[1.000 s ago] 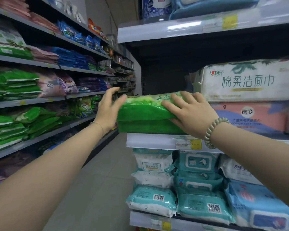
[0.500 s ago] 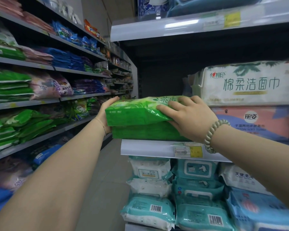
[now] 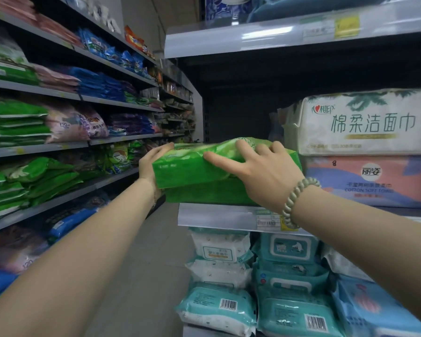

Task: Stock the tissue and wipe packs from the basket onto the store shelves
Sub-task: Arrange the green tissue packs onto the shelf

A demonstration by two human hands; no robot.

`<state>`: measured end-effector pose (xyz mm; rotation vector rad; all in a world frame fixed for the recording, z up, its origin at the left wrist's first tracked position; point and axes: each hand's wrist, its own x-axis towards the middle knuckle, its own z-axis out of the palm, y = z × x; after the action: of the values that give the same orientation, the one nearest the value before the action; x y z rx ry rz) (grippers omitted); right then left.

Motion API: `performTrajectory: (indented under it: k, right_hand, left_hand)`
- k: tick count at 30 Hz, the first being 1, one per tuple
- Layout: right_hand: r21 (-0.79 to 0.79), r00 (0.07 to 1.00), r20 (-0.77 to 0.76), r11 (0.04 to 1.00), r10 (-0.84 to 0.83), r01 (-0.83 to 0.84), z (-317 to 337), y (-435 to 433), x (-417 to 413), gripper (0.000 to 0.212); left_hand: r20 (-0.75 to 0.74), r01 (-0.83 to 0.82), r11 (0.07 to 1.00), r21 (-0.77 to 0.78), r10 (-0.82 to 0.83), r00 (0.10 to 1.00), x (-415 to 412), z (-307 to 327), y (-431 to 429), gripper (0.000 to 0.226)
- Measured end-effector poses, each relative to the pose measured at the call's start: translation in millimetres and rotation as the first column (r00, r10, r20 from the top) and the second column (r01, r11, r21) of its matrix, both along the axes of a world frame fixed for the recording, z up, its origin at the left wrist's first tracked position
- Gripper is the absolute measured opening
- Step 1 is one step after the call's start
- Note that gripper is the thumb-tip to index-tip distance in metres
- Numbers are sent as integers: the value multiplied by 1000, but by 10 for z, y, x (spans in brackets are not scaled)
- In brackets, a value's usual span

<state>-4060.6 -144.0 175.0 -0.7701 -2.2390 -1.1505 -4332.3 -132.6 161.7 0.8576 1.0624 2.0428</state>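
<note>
Shelf front [image 3: 216, 216]: glossy, crinkled, bright green pack [image 3: 185, 167].

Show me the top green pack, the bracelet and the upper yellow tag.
top green pack [image 3: 180, 171], head view, front face
bracelet [image 3: 292, 204], head view, wrist beads
upper yellow tag [image 3: 346, 26], head view, its middle

head camera | wide-angle | faces forward | near shelf [image 3: 229, 216]
</note>
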Motion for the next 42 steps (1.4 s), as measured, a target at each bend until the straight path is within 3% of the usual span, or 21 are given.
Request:
performTrajectory:
  k: [2,4,12,14,15,20,24,42]
  right_hand:
    - [11,999,4,999,48,-48,-29,-2,-34,74]
    - [31,994,7,993,111,-111,-68,-17,-74,63]
    - [-49,993,9,992,117,-116,-185,6,-313,57]
    - [-84,993,3,990,118,-117,-178,13,-337,57]
    - [-102,992,0,987,127,-126,-168,19,-344,56]
    - [-221,986,33,964,162,-151,-68,84,-385,56]
    - [-228,980,48,957,195,-179,-35,118,-393,54]
    - [-31,955,-24,955,295,-296,-188,128,-272,53]
  left_hand:
    - [-11,6,1000,-19,-6,1000,32,10,-62,33]
    - [-27,76,997,-30,-77,997,65,21,-144,43]
    - [-175,210,975,-75,-220,960,92,-38,-275,42]
    - [-132,206,974,-91,-217,967,68,-57,-224,76]
    - [-120,189,977,-98,-200,972,85,-61,-226,83]
    - [-100,128,988,-91,-137,985,78,-67,-127,67]
    - [-107,76,997,-33,-79,991,82,-30,-117,31]
    - [-45,-126,990,65,129,991,280,-106,-354,13]
